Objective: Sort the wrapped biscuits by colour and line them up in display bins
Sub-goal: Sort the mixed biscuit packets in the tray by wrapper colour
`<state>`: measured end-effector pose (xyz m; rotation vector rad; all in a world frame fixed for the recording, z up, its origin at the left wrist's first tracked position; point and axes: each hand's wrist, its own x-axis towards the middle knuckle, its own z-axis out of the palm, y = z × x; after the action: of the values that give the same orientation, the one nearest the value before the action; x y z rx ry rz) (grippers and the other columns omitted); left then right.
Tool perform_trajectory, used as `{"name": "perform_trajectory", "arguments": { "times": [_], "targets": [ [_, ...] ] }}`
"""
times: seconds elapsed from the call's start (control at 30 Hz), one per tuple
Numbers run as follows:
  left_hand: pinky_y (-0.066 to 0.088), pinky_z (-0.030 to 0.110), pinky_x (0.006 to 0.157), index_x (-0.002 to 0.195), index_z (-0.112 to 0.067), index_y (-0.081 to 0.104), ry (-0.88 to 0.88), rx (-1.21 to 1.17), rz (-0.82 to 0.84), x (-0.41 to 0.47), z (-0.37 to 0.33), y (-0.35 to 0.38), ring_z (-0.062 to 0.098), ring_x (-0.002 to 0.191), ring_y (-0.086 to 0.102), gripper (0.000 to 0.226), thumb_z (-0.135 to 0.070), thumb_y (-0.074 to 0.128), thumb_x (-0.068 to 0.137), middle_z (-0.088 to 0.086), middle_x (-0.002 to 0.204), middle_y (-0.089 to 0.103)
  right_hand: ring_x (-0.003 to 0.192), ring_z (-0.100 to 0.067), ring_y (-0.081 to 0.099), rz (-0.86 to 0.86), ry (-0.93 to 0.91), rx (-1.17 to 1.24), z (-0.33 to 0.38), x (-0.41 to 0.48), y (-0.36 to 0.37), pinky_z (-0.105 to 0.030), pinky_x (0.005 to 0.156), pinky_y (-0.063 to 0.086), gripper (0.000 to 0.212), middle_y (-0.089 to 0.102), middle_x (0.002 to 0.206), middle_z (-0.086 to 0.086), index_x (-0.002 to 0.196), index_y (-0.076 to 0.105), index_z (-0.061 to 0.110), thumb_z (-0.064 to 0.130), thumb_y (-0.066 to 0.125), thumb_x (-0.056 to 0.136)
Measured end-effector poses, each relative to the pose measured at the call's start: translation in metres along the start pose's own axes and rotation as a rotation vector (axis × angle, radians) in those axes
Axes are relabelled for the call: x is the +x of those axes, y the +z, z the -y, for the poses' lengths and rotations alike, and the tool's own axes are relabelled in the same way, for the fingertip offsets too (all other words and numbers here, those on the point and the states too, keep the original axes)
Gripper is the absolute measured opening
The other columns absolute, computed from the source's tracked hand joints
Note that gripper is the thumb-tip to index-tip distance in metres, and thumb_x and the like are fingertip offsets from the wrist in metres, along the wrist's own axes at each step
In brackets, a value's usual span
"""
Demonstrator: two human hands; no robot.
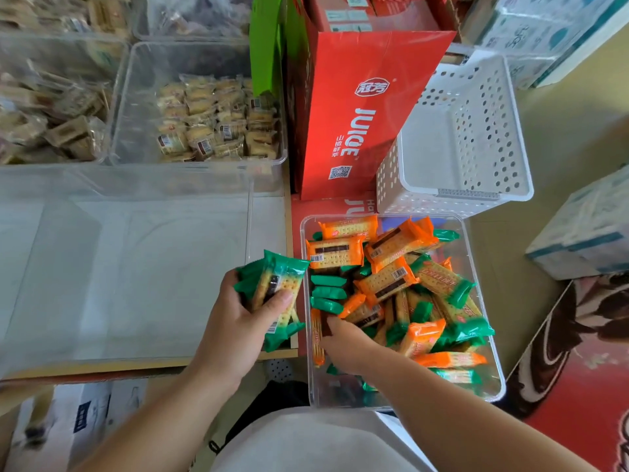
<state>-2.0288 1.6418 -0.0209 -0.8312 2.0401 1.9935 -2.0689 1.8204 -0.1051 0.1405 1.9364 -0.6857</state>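
Green stack (277,287) is sitting in the left hand (238,321), thumb across the top pack and fingers curled under, hanging over the seam between the big clear display bin (136,267) on the left and the mixed tub (318,390) on the right. Right hand (343,342) is digging into the tub's near-left corner beside the upright green ends (328,294); its fingertips are buried in the packs, so I can't tell if it is pinching one yet. The tub is holding orange packs (335,255) and green ones jumbled together, so my read is the sort is early: picking greens first. To do this step well: pull one green pack by its crimped end rather than raking, keep it facing the same way as the stack, and add it under the thumb so the wrappers don't slide. The stack is looking about full for one hand; I'd unload it into the display bin as a row on edge before grabbing more. Further out: white perforated basket (476,137) and red juice carton (350,124) beyond the tub, and a bin of pale biscuits (211,120) at far left.
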Motion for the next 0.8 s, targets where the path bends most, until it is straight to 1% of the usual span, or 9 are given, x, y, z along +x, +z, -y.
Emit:
{"name": "perform_trajectory", "arguments": {
  "times": [0.07, 0.13, 0.2, 0.3, 0.4, 0.47, 0.6, 0.7, 0.8],
  "targets": [
    [0.057, 0.02, 0.068, 0.115, -0.036, 0.052, -0.011, -0.007, -0.004, 0.0, 0.0, 0.001, 0.004, 0.096, 0.071, 0.051, -0.048, 0.073, 0.07, -0.015, 0.104, 0.07, 0.109, -0.024, 0.058, 0.045, 0.048, 0.129, 0.003, 0.005, 0.003, -0.036, 0.095, 0.051, 0.035, 0.06, 0.123, -0.007, 0.133, 0.051, 0.02, 0.02, 0.048, 0.098],
    [0.057, 0.021, 0.068, 0.114, -0.037, 0.052, -0.017, -0.004, 0.0, 0.0, 0.0, 0.0, 0.003, 0.096, 0.07, 0.05, -0.047, 0.073, 0.07, -0.017, 0.104, 0.07, 0.108, -0.025, 0.061, 0.061, 0.063, 0.243, 0.003, 0.007, 0.002, -0.04, 0.095, 0.054, 0.039, 0.063, 0.12, -0.007, 0.129, 0.054, 0.025, 0.023, 0.051, 0.091],
    [0.056, 0.022, 0.071, 0.114, -0.038, 0.051, -0.015, 0.001, 0.006, 0.0, -0.001, 0.0, 0.002, 0.096, 0.07, 0.05, -0.048, 0.072, 0.07, -0.02, 0.102, 0.07, 0.106, -0.028, 0.065, 0.05, 0.054, 0.315, 0.001, 0.007, -0.002, -0.047, 0.098, 0.054, 0.043, 0.067, 0.115, -0.007, 0.124, 0.058, 0.028, 0.03, 0.053, 0.082],
    [0.057, 0.019, 0.066, 0.114, -0.037, 0.052, -0.022, -0.007, 0.016, 0.0, -0.001, 0.0, 0.001, 0.095, 0.07, 0.05, -0.046, 0.072, 0.07, -0.017, 0.103, 0.07, 0.105, -0.025, 0.066, 0.042, 0.003, 0.356, 0.0, 0.002, -0.005, -0.047, 0.098, 0.054, 0.047, 0.071, 0.111, -0.001, 0.124, 0.063, 0.032, 0.035, 0.059, 0.078],
    [0.057, 0.018, 0.066, 0.114, -0.037, 0.052, -0.027, 0.002, 0.033, 0.001, -0.002, 0.001, 0.001, 0.096, 0.07, 0.05, -0.046, 0.073, 0.07, -0.016, 0.104, 0.07, 0.103, -0.016, 0.063, 0.058, -0.043, 0.226, -0.005, -0.004, -0.008, -0.037, 0.093, 0.057, 0.051, 0.064, 0.113, 0.005, 0.13, 0.056, 0.028, 0.03, 0.07, 0.081],
    [0.057, 0.019, 0.067, 0.114, -0.037, 0.052, -0.028, 0.016, 0.043, 0.002, -0.002, 0.002, 0.001, 0.097, 0.07, 0.05, -0.047, 0.073, 0.069, -0.019, 0.104, 0.07, 0.104, -0.014, 0.06, 0.095, -0.059, 0.137, -0.009, -0.006, -0.011, -0.032, 0.088, 0.057, 0.057, 0.06, 0.114, 0.006, 0.131, 0.05, 0.028, 0.027, 0.077, 0.08],
    [0.058, 0.019, 0.068, 0.114, -0.037, 0.053, -0.021, 0.033, 0.043, 0.002, 0.0, 0.002, 0.004, 0.099, 0.07, 0.051, -0.047, 0.075, 0.069, -0.016, 0.106, 0.07, 0.098, -0.016, 0.061, 0.099, -0.154, -0.077, -0.008, -0.012, -0.019, -0.037, 0.088, 0.059, 0.06, 0.059, 0.109, 0.005, 0.122, 0.049, 0.029, 0.032, 0.083, 0.073],
    [0.058, 0.02, 0.07, 0.113, -0.038, 0.053, -0.003, 0.052, 0.048, 0.001, 0.002, 0.003, 0.005, 0.099, 0.07, 0.05, -0.044, 0.076, 0.069, -0.015, 0.107, 0.07, 0.089, -0.014, 0.057, 0.057, -0.224, -0.334, -0.004, -0.02, -0.03, -0.03, 0.074, 0.054, 0.054, 0.055, 0.101, 0.007, 0.115, 0.046, 0.027, 0.039, 0.079, 0.074],
    [0.057, 0.02, 0.073, 0.116, -0.037, 0.053, 0.013, 0.085, 0.077, -0.001, 0.003, 0.002, 0.004, 0.1, 0.069, 0.052, -0.041, 0.078, 0.071, -0.014, 0.109, 0.07, 0.086, -0.016, 0.056, -0.011, -0.266, -0.606, -0.004, -0.03, -0.04, -0.027, 0.066, 0.045, 0.034, 0.053, 0.096, 0.008, 0.105, 0.043, 0.026, 0.03, 0.068, 0.082]
  ]
}}
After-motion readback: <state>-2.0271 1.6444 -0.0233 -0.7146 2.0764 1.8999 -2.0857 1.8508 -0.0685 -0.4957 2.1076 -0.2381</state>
